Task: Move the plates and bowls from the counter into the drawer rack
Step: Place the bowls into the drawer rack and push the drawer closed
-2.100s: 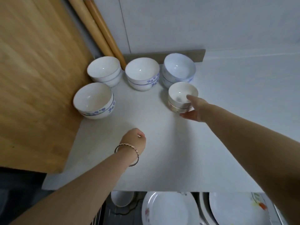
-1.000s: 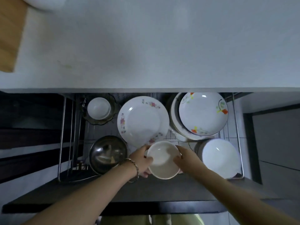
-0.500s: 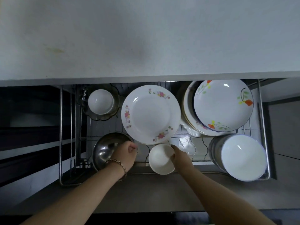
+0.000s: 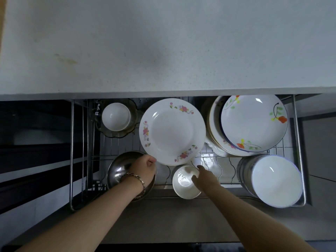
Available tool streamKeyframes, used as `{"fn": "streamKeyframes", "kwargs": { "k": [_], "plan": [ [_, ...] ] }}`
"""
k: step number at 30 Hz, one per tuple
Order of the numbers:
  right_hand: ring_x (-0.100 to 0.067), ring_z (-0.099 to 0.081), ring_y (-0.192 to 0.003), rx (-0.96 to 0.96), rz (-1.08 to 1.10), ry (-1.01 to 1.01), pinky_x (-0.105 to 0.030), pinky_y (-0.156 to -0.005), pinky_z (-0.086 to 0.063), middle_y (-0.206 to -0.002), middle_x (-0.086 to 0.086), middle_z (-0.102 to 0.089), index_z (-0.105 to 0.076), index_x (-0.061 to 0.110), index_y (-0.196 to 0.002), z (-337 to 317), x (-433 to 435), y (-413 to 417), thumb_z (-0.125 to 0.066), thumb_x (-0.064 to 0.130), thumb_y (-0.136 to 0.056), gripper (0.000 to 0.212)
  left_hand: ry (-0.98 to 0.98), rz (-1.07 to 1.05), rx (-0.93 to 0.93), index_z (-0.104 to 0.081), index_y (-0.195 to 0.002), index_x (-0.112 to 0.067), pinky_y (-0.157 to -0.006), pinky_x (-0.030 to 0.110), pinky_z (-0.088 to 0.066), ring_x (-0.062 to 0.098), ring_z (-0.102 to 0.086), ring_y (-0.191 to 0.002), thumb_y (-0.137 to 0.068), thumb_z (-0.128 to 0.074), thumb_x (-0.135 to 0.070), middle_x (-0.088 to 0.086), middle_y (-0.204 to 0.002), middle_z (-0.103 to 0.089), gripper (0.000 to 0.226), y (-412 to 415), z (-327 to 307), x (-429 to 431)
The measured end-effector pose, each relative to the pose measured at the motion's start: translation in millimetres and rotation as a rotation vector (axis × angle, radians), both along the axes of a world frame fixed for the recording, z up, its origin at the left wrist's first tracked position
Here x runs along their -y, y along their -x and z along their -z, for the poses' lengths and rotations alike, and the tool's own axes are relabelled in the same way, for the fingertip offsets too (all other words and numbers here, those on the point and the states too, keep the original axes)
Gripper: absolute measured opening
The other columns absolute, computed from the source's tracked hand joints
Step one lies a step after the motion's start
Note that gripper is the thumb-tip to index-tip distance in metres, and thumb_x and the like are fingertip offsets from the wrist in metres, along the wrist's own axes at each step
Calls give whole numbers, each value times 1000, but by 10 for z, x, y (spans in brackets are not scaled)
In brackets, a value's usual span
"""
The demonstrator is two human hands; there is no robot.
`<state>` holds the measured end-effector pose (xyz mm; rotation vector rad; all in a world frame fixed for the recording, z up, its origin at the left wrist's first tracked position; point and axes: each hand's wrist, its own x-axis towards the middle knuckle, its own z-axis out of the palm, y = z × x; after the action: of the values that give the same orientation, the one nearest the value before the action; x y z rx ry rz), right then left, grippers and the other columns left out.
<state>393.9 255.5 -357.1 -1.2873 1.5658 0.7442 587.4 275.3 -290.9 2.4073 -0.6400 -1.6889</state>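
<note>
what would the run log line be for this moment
phase: placing | right hand: pinches small white bowl rim at drawer rack front | left hand: curled above steel bowl, holds nothing

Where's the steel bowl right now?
Head view: steel bowl sits front-left in the drawer rack, partly under the left hand, left of the nearer white bowl.

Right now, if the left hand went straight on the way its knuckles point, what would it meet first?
Most likely the near rim of the pink-flowered plate, just ahead of the left hand. The hand hangs over the steel bowl; depth is unclear, so it might pass beneath.
</note>
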Motion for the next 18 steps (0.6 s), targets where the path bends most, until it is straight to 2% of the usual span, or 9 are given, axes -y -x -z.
{"fn": "streamKeyframes", "kwargs": {
  "k": [3, 8, 11, 13, 15, 18],
  "plan": [
    [-29, -51, -125, 25, 6, -4, -34, -101, -41, -136, -10, -55, -35, 17, -142, -20, 7, 58, -45, 21, -92, 51, 2, -22, -2, -52, -75, -31, -91, 40, -52, 28, -66, -100, -90, -43, -7, 11, -102, -67, 29, 17, -25, 30],
    [-29, -52, -123, 72, 104, 45, -29, -98, -42, -133, -12, -58, -45, 17, -139, -6, -13, 96, -43, 4, -87, 54, 2, -36, -9, -55, -88, -21, -82, 36, -51, 27, -67, -95, -91, -41, -10, 3, -84, -66, 19, 53, -32, 40],
    [-28, -54, -122, 113, 140, 97, -27, -96, -43, -132, -12, -59, -50, 15, -137, -13, -63, 30, -48, 4, -86, 52, -9, -51, -1, -54, -79, -27, -85, 37, -52, 26, -67, -93, -91, -40, -10, 2, -84, -66, 25, 50, -17, 22],
    [-28, -54, -122, 141, 156, 106, -28, -98, -43, -132, -13, -59, -51, 14, -136, -23, -127, -46, -50, 4, -86, 51, -22, -48, 6, -57, -87, -24, -86, 39, -53, 23, -67, -92, -92, -41, -11, -1, -85, -66, 22, 36, 7, -13],
    [-29, -54, -122, 142, 182, 113, -30, -99, -43, -131, -14, -59, -51, 13, -136, -10, -190, -114, -49, 4, -87, 50, -17, -63, 13, -59, -101, -17, -77, 32, -53, 17, -65, -84, -93, -40, -10, -3, -84, -64, 21, 30, 21, -46],
    [-30, -54, -121, 114, 220, 134, -32, -97, -45, -131, -14, -59, -51, 15, -135, 3, -222, -159, -46, 5, -87, 49, 7, -104, 16, -58, -111, -9, -60, 18, -43, 7, -58, -70, -95, -40, -6, -3, -84, -60, 25, 25, -1, -62]
  ]
}}
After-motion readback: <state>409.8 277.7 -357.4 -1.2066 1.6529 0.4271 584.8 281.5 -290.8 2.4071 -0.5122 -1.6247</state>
